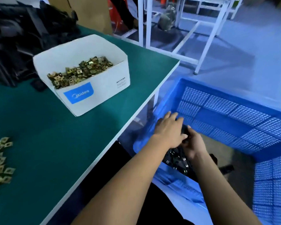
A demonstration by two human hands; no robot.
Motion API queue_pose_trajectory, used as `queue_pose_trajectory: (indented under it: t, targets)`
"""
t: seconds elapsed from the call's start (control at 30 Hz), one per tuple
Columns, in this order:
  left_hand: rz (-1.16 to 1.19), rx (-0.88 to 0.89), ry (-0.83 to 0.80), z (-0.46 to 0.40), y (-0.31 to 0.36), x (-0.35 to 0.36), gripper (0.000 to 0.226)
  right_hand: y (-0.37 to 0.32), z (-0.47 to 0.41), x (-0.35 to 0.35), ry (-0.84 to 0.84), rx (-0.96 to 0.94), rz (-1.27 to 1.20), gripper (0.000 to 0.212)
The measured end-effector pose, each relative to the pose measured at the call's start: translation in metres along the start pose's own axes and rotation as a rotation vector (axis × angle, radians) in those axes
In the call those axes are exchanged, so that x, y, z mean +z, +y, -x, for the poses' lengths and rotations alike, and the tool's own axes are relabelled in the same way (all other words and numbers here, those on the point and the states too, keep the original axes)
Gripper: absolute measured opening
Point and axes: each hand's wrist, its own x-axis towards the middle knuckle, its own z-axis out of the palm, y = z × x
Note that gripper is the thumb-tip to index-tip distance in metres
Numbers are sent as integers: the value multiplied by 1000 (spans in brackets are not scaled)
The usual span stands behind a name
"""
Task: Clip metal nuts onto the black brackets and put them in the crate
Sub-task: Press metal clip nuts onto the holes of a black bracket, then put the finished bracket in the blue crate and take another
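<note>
**A:** What does the head camera show?

**B:** A green-topped table [58, 143] fills the left side, and a blue perforated plastic crate [234, 114] sits lower down, just beside the table's right edge. Both of the person's bare arms reach over the crate's near wall.

**A:** What are the hands doing?

**B:** The left hand [168, 129] lies flat, palm down, fingers spread and fairly straight, over a stack of black brackets [177, 159]. The right hand [193, 143] sits just beside it with its fingers curled around the stack's upper end. The two hands touch. The brackets are inside the crate, at its near left corner, and small metal nuts glint along their edges.

**A:** Where are the loose nuts?

**B:** A white cardboard box [94, 91] with a blue Midea label stands near the table's far right corner, holding a heap of brass-coloured clip nuts [79, 70]. A smaller scatter of loose nuts [0, 161] lies at the table's left edge, well apart from the box.

**A:** Anything else on the table?

**B:** A big pile of black plastic parts [23, 38] covers the far left corner, and one small black piece [38, 85] lies between that pile and the box. Beyond the table stands a white metal frame [182, 26] on a pale floor. The far background is blurred.
</note>
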Motion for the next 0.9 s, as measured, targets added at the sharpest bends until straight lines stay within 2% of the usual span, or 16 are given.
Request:
queue_pose_trajectory:
  t: [0.1,0.2,0.23,0.3,0.37,0.4,0.43,0.5,0.6,0.67,0.73,0.8,0.9]
  targets:
    - [-8,-60,-138,-3,-4,32,75,18,-17,-40,181,80,-29,30]
    - [-26,-84,-240,-5,-5,45,69,37,-25,-64,368,159,247,15]
    - [-24,-85,-257,-5,-4,47,67,43,-24,-68,430,186,356,11]
    - [-14,-78,-267,-6,0,47,64,53,-28,-79,529,227,477,23]
    - [5,-70,-255,-8,3,45,61,54,-28,-79,578,267,444,27]
    - [19,-71,-242,-9,4,44,58,54,-28,-75,586,257,426,19]
    - [43,-73,-221,-10,4,43,56,51,-26,-65,585,230,410,11]
    - [130,-88,-159,-10,3,43,52,44,-24,-45,541,100,423,11]
    - [301,-135,-42,-8,1,40,56,27,-19,-11,533,-83,529,22]
    - [388,-151,59,-5,-3,32,55,14,-10,14,515,-160,595,8]
    - [475,-142,168,0,-6,17,53,-1,3,43,462,-252,599,7]
    - [564,-91,292,12,-8,-8,48,-16,20,74,374,-368,546,10]
    - [626,92,521,38,-13,-57,31,-35,54,128,193,-576,447,12]
